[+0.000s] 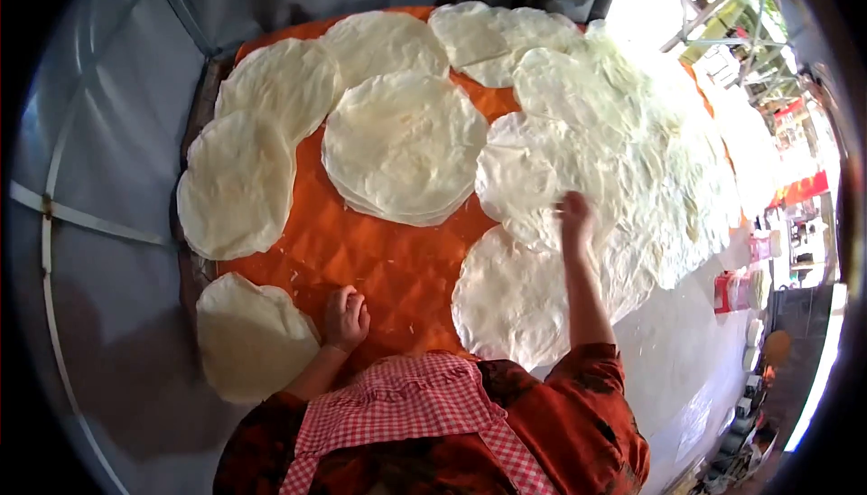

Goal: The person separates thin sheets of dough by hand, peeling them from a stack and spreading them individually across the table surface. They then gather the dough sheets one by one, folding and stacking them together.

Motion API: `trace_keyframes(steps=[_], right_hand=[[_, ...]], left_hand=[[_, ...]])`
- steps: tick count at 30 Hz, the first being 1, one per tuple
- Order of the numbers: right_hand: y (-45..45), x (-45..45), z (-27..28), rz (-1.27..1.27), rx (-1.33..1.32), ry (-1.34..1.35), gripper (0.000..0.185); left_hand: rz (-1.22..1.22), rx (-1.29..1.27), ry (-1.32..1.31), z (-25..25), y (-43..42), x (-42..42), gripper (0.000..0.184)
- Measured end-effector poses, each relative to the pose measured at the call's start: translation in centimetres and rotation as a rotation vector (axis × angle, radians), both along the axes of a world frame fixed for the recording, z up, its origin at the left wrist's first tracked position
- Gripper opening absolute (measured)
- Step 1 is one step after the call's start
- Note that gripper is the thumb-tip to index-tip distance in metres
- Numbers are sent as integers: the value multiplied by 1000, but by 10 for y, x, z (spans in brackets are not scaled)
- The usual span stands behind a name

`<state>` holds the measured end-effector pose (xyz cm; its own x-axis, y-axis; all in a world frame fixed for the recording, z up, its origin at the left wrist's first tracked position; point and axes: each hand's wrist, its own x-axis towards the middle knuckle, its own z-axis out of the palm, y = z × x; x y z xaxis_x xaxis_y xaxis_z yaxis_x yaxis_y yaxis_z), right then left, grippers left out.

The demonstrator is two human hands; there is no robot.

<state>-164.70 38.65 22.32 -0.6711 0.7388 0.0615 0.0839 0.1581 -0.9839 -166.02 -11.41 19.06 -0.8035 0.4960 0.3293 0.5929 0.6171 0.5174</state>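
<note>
My left hand (347, 318) rests on the orange cloth (388, 265), its fingers curled in and nothing visible in them. Just left of it lies a single thin round flatbread (251, 337). Over the overlapping flatbreads on the right, my right hand (574, 215) is held out; its fingers are smeared, and I cannot tell whether they grip anything. Ahead, between the two hands, sits a neat stack of flatbreads (404, 147) with several edges showing. Close to my right forearm is another round flatbread (510, 296).
More flatbreads line the left and far edges, among them one flatbread (237, 185) at the left. A wide spread of overlapping sheets (650, 161) covers the right side. Grey sheeting (99, 314) hangs at the left. Pink-and-red containers (736, 292) stand at the far right.
</note>
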Motion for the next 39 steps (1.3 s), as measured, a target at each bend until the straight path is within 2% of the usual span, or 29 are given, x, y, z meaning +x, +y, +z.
trace_keyframes(steps=[1, 2, 4, 6, 7, 10, 11, 13, 14, 16, 17, 19, 20, 22, 23, 24, 26, 28, 29, 31, 32, 34, 36, 38, 39], right_hand=[[-46, -31, 23, 78, -136, -153, 20], [-74, -58, 13, 131, -359, -219, 20], [-116, -90, -1, 325, -554, -356, 22], [-147, -113, -9, 214, -711, -422, 26], [-166, -116, 2, 65, -827, -346, 29], [-177, -132, -9, 29, -715, -140, 30], [-176, -143, -10, 114, -505, -12, 33], [-171, -175, 13, 196, -294, 35, 36], [-185, -190, 62, 212, -69, 90, 34], [-204, -217, 136, 354, 205, 182, 32], [-220, -218, 174, 384, 433, 125, 29], [-265, -204, 236, 475, 685, 88, 26], [-289, -196, 257, 524, 810, 65, 24], [-340, -166, 269, 650, 844, -14, 20], [-355, -160, 244, 749, 1031, 21, 17], [-379, -138, 239, 800, 976, 0, 18], [-412, -111, 192, 985, 831, -52, 19], [-436, -90, 153, 1227, 673, -345, 27], [-441, -84, 129, 1295, 543, -366, 33], [-441, -79, 93, 1400, 279, -402, 45], [-443, -76, 94, 1396, 239, -473, 48], [-443, -72, 99, 1373, 157, -614, 55], [-437, -73, 83, 1391, 87, -596, 49], [-433, -76, 81, 1366, -39, -598, 47], [-432, -74, 86, 1329, -60, -550, 39]], left_hand=[[15, -20, -13, -3, 0, 2, 16], [29, -40, -22, -5, 0, 3, 17], [21, -120, -32, -7, -2, 1, 19], [14, -161, -44, -11, -5, 3, 21], [21, -163, -48, -14, -9, 1, 21], [-2, -94, 27, -21, -7, -4, 24], [-2, -87, 23, -18, -7, -3, 23], [-7, -67, -3, -17, -11, -2, 23], [-12, -51, -23, -16, -11, -3, 23], [-19, 9, -56, -11, -9, 2, 22], [-13, 49, -62, -7, -8, 3, 22], [-27, 86, -79, -6, -15, -2, 26], [38, 416, -384, 0, -19, -6, 28], [177, 1084, -992, 19, -27, -18, 31], [199, 1317, -1014, 55, -33, -23, 38], [225, 1551, -1023, 97, -41, -28, 44], [46, 1750, -1033, 126, -62, -29, 52], [-130, 1781, -1145, 90, -81, -35, 51], [-229, 1790, -1203, 74, -89, -31, 51], [-73, 1700, -1098, 68, -94, -17, 48], [-4, 1648, -1049, 67, -94, -13, 46], [112, 1710, -1067, 52, -95, -11, 44], [161, 1727, -1012, 26, -92, -11, 44], [52, 1674, -968, 23, -93, -15, 48], [-9, 1647, -940, 25, -93, -19, 50]])
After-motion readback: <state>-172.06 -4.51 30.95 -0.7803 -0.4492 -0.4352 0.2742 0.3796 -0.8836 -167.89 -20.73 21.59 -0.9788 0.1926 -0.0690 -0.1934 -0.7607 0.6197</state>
